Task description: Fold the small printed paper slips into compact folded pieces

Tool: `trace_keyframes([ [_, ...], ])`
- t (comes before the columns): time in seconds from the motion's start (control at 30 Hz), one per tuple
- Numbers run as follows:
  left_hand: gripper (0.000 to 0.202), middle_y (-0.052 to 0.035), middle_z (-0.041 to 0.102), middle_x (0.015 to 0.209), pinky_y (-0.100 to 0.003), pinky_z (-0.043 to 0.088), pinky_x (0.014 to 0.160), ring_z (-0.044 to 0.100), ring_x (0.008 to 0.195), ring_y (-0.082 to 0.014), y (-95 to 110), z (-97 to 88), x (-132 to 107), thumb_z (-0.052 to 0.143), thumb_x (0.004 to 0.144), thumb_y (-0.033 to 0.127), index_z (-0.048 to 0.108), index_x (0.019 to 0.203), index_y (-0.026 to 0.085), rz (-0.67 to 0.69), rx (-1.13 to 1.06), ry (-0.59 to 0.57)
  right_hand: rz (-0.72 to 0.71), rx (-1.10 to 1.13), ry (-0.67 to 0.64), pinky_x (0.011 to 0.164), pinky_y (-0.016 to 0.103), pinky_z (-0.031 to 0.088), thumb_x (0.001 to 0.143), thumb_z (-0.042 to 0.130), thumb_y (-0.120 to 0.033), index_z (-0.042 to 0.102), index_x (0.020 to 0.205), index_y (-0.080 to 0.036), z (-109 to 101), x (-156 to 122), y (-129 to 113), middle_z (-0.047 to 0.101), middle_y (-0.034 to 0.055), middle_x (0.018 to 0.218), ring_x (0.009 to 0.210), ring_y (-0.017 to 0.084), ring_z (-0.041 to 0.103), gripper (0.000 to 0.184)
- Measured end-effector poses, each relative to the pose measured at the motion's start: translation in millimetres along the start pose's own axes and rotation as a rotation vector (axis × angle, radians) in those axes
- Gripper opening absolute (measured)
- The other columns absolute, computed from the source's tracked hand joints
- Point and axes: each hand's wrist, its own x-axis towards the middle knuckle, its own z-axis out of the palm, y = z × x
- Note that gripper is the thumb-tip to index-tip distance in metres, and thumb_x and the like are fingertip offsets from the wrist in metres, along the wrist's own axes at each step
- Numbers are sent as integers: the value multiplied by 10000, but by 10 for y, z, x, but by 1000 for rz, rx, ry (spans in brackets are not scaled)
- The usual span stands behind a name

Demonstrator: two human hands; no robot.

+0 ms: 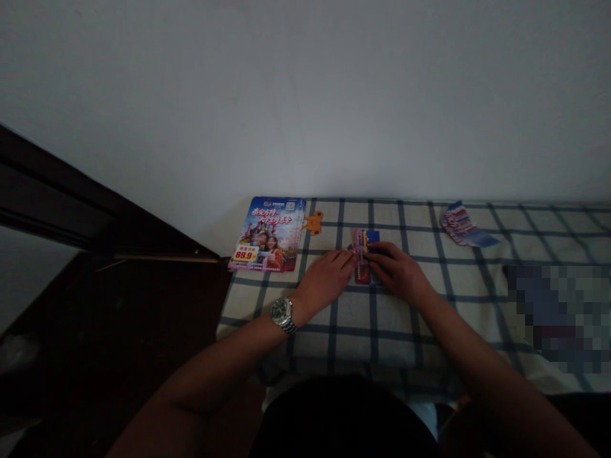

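A small folded flyer in pink and blue lies on the checked cloth in front of me, between my two hands. My left hand, with a metal watch at its wrist, has its fingers pressed together on the flyer's left edge. From the other side, my right hand reaches over the flyer, its bent fingers pressing on the upper and middle part. The fingertips partly cover the flyer, and the exact fold is hard to make out in the dim light.
To the left lies a stack of printed flyers, beside an orange bear figure on the checked cloth. Several folded flyers are fanned at the right. A blurred-out patch covers something nearer. The wall stands behind.
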Motion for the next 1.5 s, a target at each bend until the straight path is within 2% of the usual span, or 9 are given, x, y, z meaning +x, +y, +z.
trace_keyframes([
  [0.2,370,-140,632,1398,-422,515,1111,599,1270,-252,-12,-6,-13,468,1052,163,565,1405,111,-17,-38,8,-56,-111,-35,1078,540,555,1031,573,-293,697,1336,-256,23,-7,10,646,126,1386,1256,306,633,331],
  [0.33,361,-113,630,1421,-415,514,1126,603,1291,-230,-43,15,-43,425,1092,242,576,1403,138,-42,-105,51,-58,-115,-49,1085,542,550,1028,574,-285,692,1343,-258,20,-9,-12,639,118,1412,1277,305,620,337],
  [0.47,356,-113,643,1406,-409,509,1136,591,1315,-227,-57,29,-53,439,1087,232,589,1390,121,-22,-112,72,-56,-128,-56,1087,542,547,1027,576,-285,700,1328,-245,7,1,-50,643,127,1409,1273,311,620,328],
  [0.8,391,-117,617,1416,-402,518,1103,590,1264,-249,-25,-8,-33,500,1071,261,555,1432,121,-29,-28,25,-54,-144,-38,1083,540,554,1024,584,-273,697,1330,-216,30,-13,-59,635,138,1423,1275,321,617,331],
  [1.0,374,-132,627,1392,-416,493,1120,578,1272,-250,7,10,-5,463,1062,172,554,1417,100,-15,30,-13,-39,-58,-19,1075,527,576,1032,580,-280,707,1309,-228,22,-36,-9,660,135,1407,1266,305,656,309],
  [1.1,372,-135,627,1393,-410,490,1120,576,1272,-249,15,25,-6,458,1064,171,557,1414,94,-22,48,-6,-4,1,0,1070,494,591,1039,558,-262,724,1274,-239,14,-47,6,668,125,1400,1245,282,679,289],
  [1.23,389,-136,586,1460,-404,482,1127,564,1286,-247,18,29,-13,462,1061,167,546,1433,93,-4,71,-6,18,5,2,1057,513,594,1024,578,-263,766,1205,-217,20,-49,8,673,146,1381,1221,306,689,264],
  [1.5,411,-134,588,1452,-397,487,1114,564,1287,-246,-3,8,6,447,1070,181,514,1470,109,25,46,-20,8,41,0,1050,511,585,1030,568,-271,771,1201,-217,40,-32,56,663,155,1346,1219,306,669,271],
])
